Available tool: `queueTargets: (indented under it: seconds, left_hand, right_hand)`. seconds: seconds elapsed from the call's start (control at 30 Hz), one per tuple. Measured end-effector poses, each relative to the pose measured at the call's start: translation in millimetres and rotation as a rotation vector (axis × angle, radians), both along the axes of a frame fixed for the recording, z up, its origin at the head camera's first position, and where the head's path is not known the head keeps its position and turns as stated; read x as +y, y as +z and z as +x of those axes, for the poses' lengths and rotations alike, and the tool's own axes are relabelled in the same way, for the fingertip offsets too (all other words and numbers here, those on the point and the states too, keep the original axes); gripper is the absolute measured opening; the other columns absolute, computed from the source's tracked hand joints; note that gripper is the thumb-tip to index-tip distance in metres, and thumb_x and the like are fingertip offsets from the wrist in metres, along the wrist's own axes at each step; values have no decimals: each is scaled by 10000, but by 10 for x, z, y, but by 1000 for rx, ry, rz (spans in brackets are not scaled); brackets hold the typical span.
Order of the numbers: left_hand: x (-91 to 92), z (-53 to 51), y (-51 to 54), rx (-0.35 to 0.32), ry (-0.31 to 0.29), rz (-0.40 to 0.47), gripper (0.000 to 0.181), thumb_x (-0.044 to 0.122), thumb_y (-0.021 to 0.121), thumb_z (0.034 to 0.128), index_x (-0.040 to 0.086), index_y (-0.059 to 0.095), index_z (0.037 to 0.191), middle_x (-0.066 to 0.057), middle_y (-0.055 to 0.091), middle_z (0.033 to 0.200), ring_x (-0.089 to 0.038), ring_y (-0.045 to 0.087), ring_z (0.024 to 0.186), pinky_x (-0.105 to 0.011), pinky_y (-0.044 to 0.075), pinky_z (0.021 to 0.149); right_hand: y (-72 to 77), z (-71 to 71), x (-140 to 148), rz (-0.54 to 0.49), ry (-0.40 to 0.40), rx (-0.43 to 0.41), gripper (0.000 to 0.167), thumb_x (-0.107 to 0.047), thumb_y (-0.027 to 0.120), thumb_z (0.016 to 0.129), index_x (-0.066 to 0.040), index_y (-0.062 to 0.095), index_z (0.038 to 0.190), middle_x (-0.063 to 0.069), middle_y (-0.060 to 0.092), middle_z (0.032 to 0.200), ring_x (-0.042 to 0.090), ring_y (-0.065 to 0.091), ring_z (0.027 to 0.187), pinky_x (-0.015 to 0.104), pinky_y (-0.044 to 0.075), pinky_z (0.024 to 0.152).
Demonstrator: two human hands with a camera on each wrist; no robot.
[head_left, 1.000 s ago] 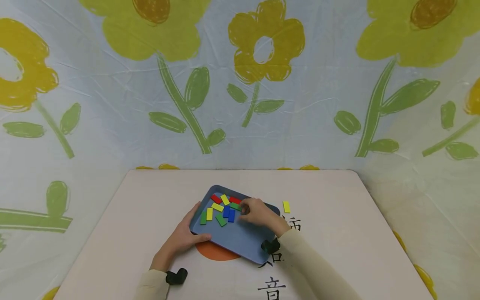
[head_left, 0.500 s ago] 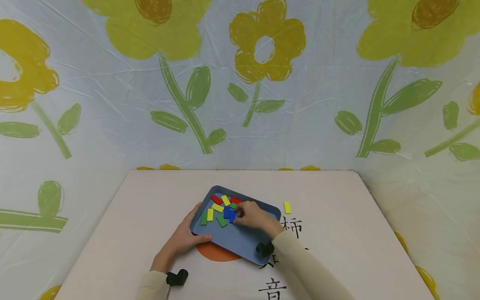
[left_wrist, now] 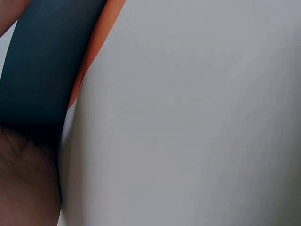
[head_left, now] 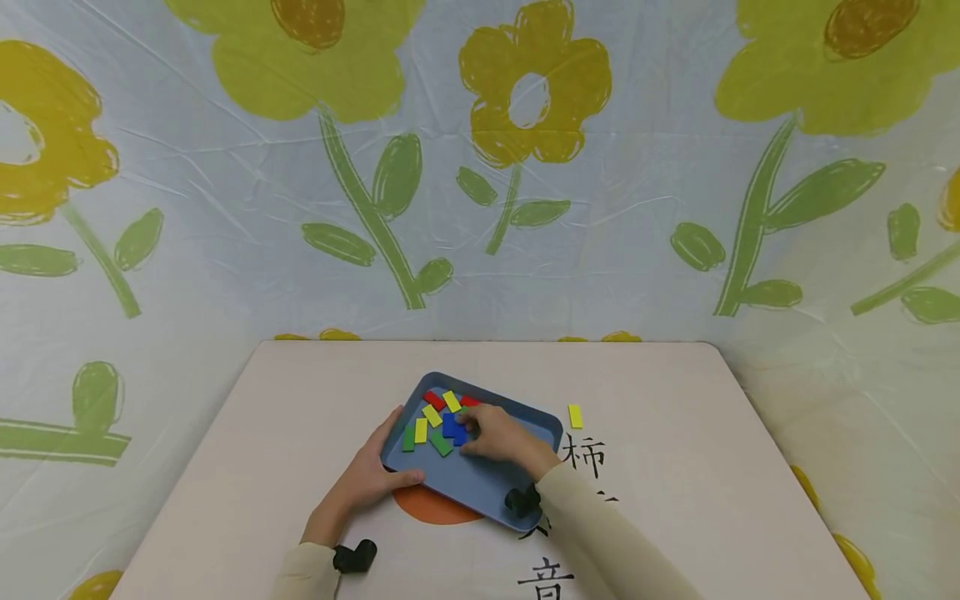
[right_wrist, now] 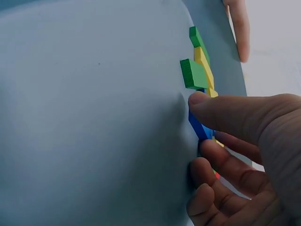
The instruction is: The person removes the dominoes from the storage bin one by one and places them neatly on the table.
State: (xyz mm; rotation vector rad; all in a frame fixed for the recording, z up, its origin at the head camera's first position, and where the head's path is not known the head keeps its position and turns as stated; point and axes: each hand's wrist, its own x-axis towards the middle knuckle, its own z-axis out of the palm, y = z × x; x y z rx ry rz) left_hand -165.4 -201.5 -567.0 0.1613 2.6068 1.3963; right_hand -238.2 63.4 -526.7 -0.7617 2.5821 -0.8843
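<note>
A blue-grey tray (head_left: 472, 483) lies slanted on the table and holds small flat blocks in red, yellow, green and blue. My left hand (head_left: 367, 471) grips the tray's left corner, thumb over the near rim and fingers along the left side. Inside the tray, my right hand (head_left: 497, 433) pinches a blue block (right_wrist: 199, 123) between thumb and fingers, against another blue block (head_left: 448, 425). A green block (right_wrist: 195, 74) lies just beyond the thumb in the right wrist view. The right hand partly covers a green block and a red block (head_left: 469, 401) near the far rim.
One yellow block (head_left: 575, 417) lies on the table, right of the tray. The pale table (head_left: 675, 467) bears black characters and an orange printed shape (head_left: 431, 505). A flower-printed cloth (head_left: 600, 275) hangs behind and at both sides.
My right hand has moved left and slightly nearer over the tray, onto the blue blocks, which have shifted a little left. A yellow block beside them has turned. The left hand stays put.
</note>
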Motion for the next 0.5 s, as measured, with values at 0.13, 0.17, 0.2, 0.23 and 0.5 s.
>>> queueTargets:
  seconds: [0.13, 0.17, 0.2, 0.23, 0.5]
  left_hand:
    - [3, 0, 2, 8, -5, -3, 1112, 454, 847, 806, 305, 153, 1663, -109, 245, 1704, -392, 302, 1529, -687, 274, 1199]
    - [6, -2, 2, 8, -5, -1, 1113, 453, 847, 806, 304, 154, 1663, -109, 246, 1704, -393, 300, 1531, -687, 271, 1200]
    - [7, -4, -1, 8, -4, 1, 1113, 454, 848, 805, 303, 155, 1663, -109, 246, 1704, -393, 299, 1531, -688, 269, 1200]
    - [8, -5, -5, 10, -4, 0, 1112, 456, 847, 805, 301, 157, 1663, -109, 249, 1703, -394, 301, 1531, -688, 272, 1199]
    - [-2, -10, -11, -5, -1, 2, 1119, 460, 853, 803, 311, 152, 1662, -103, 264, 1696, -383, 318, 1517, -683, 281, 1197]
  right_hand:
    - [-9, -6, -41, 8, -16, 12, 494, -219, 867, 845, -22, 700, 1265, 63, 684, 1067, 149, 576, 925, 305, 562, 868]
    - [-10, -9, -48, 13, -19, 17, 494, -221, 867, 844, -19, 702, 1263, 66, 682, 1066, 150, 574, 923, 306, 565, 867]
    - [-8, -9, -54, 16, -20, 20, 493, -218, 867, 845, -14, 701, 1263, 72, 679, 1066, 153, 573, 922, 311, 568, 869]
    - [-3, -8, -59, 21, -18, 22, 488, -211, 863, 848, -11, 702, 1263, 78, 675, 1068, 158, 568, 923, 318, 567, 870]
    - [53, 15, -34, 69, 33, 22, 441, -47, 779, 850, -60, 701, 1284, 81, 684, 1147, 157, 572, 961, 368, 570, 943]
